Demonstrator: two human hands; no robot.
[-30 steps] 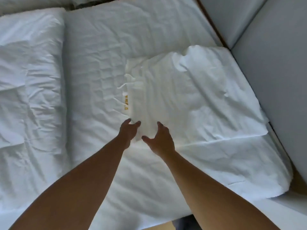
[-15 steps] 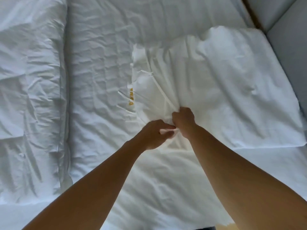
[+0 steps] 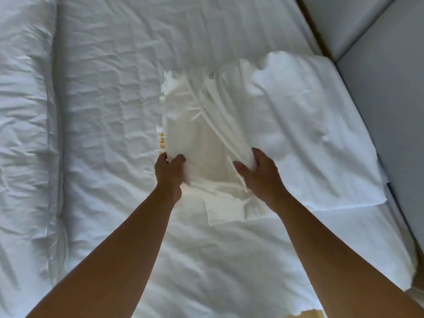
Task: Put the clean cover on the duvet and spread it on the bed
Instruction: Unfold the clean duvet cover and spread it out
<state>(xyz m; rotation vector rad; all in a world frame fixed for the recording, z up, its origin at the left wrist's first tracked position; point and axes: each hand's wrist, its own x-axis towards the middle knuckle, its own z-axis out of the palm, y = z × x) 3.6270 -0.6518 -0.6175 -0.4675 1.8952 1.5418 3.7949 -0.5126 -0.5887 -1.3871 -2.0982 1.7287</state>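
Head view, looking down: a folded white duvet cover (image 3: 293, 134) is seen lying on the right half of the bed (image 3: 110, 83), near grey padded panels (image 3: 380, 72). Its left edge is gripped by the left hand (image 3: 169, 174), beside a yellow-lettered label (image 3: 161, 143). A bunch of its folds is clasped by the right hand (image 3: 258, 174). Rumpled white bedding (image 3: 25, 115) is heaped along the left.

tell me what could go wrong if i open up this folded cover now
1. The loose ties between the layers may tangle or knot as the left hand and right hand pull the folded cover apart.
2. The cover lies by the bed's right edge; unfolded cloth might slip off toward the grey panel.
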